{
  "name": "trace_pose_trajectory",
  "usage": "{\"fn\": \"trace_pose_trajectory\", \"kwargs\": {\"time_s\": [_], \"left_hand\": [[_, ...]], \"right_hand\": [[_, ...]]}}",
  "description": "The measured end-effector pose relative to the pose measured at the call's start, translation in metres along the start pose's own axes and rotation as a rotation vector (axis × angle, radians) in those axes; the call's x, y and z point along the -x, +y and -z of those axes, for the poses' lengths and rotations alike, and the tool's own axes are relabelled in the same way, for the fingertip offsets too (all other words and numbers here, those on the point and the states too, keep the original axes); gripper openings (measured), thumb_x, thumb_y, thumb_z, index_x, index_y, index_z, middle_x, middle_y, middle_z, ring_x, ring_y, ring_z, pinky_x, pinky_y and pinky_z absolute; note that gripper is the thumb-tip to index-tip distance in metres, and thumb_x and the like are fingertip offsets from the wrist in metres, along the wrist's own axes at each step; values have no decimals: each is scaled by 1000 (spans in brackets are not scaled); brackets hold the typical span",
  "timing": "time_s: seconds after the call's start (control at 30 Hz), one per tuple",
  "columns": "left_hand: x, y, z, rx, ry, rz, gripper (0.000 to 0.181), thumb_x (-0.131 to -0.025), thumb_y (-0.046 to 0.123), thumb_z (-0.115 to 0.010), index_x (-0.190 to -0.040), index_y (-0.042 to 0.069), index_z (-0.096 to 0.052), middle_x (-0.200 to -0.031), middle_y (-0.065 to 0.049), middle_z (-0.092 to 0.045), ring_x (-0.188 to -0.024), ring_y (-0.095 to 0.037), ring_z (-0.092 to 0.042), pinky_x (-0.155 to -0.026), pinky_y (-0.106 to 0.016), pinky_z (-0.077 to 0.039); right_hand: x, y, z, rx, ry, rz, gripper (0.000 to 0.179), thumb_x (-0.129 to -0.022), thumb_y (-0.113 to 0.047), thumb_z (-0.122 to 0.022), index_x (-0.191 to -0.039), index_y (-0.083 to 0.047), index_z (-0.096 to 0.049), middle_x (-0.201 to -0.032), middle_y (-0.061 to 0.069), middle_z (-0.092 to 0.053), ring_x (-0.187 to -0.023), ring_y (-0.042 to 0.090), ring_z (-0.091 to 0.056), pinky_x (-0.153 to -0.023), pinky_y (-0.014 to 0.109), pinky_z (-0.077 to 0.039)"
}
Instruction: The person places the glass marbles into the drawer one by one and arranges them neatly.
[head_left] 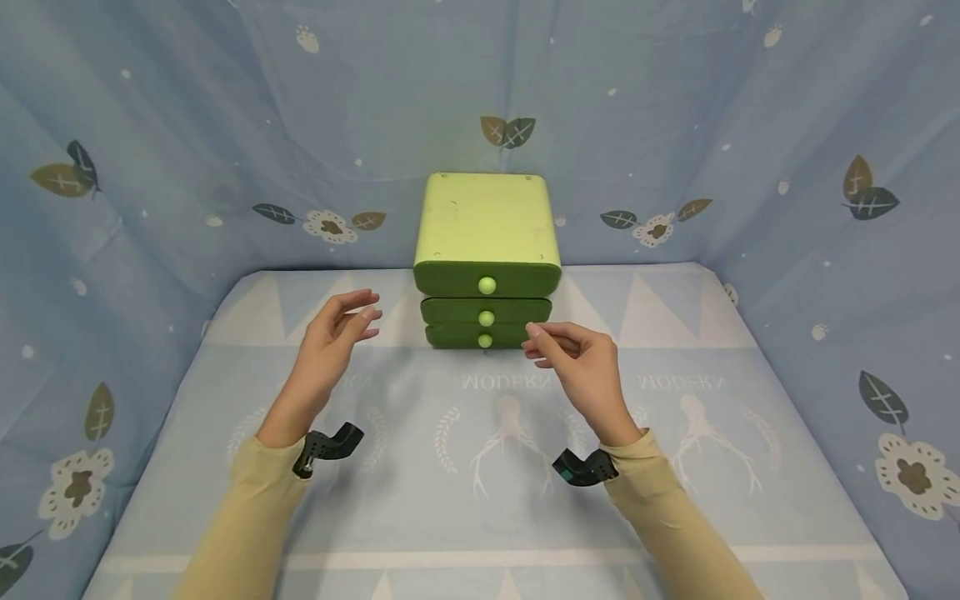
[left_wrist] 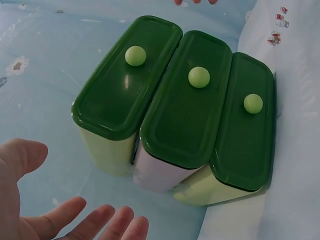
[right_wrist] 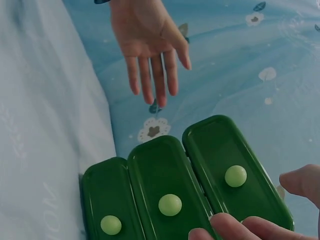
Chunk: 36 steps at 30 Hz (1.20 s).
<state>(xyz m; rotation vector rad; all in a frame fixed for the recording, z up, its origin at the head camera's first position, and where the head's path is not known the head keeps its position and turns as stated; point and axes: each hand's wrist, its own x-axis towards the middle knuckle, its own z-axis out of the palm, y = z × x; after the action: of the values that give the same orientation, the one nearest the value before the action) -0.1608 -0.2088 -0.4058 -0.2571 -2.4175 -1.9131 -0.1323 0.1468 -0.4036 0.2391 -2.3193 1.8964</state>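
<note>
A small green chest of drawers (head_left: 487,218) stands at the back of the table, with a pale green top and three dark green drawer fronts (left_wrist: 187,115). Each front has a round light green knob (head_left: 487,286), and all three drawers are pushed in. To the left of the chest my left hand (head_left: 330,333) hovers with relaxed fingers, apart from it and holding nothing. My right hand (head_left: 581,362) is in front of the chest's lower right corner, its fingertips overlapping the bottom drawer's edge in the head view. Between its loosely bent fingers nothing shows.
A pale blue printed cloth (head_left: 510,517) covers the table. Blue curtains (head_left: 360,100) with leaf and flower prints surround it at the back and both sides. A black wrist mount (head_left: 328,446) sits on the left cuff and another black mount (head_left: 585,468) on the right.
</note>
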Motion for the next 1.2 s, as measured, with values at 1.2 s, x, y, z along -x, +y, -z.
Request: {"fn": "trace_pose_trajectory", "kwargs": {"time_s": [1.2], "left_hand": [[-95, 22, -31, 29, -88, -35, 65, -117, 33, -57, -175, 22, -30, -169, -19, -38, -145, -35, -50, -120, -53, -42]], "right_hand": [[-35, 6, -59, -231, 56, -9, 41, -107, -38, -76, -128, -3, -77, -96, 20, -80, -88, 45, -78, -80, 53, -65]]}}
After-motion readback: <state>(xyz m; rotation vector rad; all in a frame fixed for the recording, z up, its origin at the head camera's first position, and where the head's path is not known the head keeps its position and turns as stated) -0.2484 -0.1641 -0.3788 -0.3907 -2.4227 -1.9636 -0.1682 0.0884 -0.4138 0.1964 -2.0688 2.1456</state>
